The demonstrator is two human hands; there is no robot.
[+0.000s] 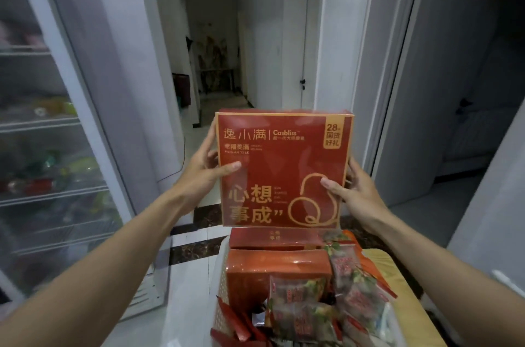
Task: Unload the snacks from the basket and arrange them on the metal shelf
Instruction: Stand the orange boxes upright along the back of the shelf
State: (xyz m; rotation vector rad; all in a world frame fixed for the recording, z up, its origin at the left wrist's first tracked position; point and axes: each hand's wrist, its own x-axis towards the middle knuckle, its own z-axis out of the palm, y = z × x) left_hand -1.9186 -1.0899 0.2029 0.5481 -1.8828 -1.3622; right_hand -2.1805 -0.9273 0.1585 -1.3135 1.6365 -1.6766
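Head view logged a large flat square red box (281, 167), held upright and facing the camera. It had a glossy clear film wrap, an orange border and gold printed characters, with a looped gold line drawing at lower right. I noted the left hand (204, 167) gripping the box's left edge, thumb flat across the front face and fingers wrapped behind. The right hand (352, 190) gripped the right edge lower down, likewise with the thumb on the front and fingers behind. The hands were thus well apart, one on each side, with the box between them and raised just above the basket (222, 267). The basket was white with a perforated plastic wall. It held two smaller red boxes (278, 275), rectangular and shiny, lying on their sides at the far end. Nearer me lay crinkled clear-wrapped snack packets (301, 307) with red print, and some thin red sachets (235, 324) at lower left. To the left stood a glass-fronted cabinet (85, 108), its wire shelves (39, 122) blurred behind the pane, their contents indistinct.
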